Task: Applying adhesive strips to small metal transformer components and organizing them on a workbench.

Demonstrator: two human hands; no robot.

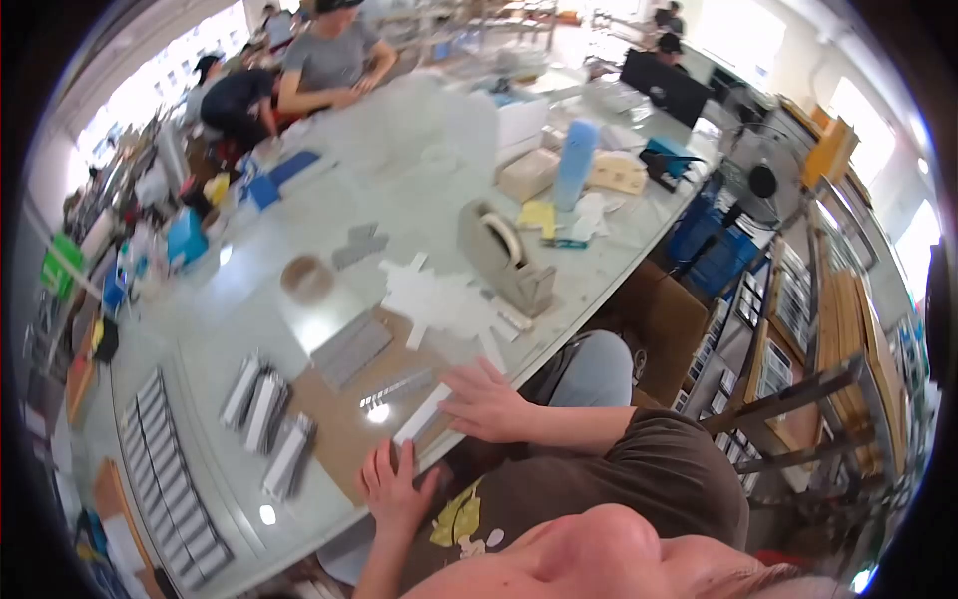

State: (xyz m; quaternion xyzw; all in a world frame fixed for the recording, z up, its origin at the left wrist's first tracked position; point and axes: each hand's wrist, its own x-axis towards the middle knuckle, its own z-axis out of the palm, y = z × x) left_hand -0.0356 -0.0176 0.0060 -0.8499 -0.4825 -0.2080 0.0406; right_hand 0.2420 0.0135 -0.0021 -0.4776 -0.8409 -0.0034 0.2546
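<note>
A narrow white strip (424,414) lies near the table's front edge, between my two hands. My right hand (489,402) rests at its right end with the fingers spread. At the other end is my left hand (394,489), fingers apart and fingertips at the strip. Under the strip is a brown board (329,419). A grey rectangular piece (351,349) and a thin pale strip with dark marks (394,389) also lie on that board. Just beyond, white cut-out paper pieces (429,299) are piled loosely.
A tape dispenser (504,260) stands right of the paper; a tape roll (306,280) sits farther left. Several bundles of grey-white strips (264,404) and a long row of them (170,479) lie left. Behind stands a blue bottle (576,165). A co-worker (334,60) works across the table.
</note>
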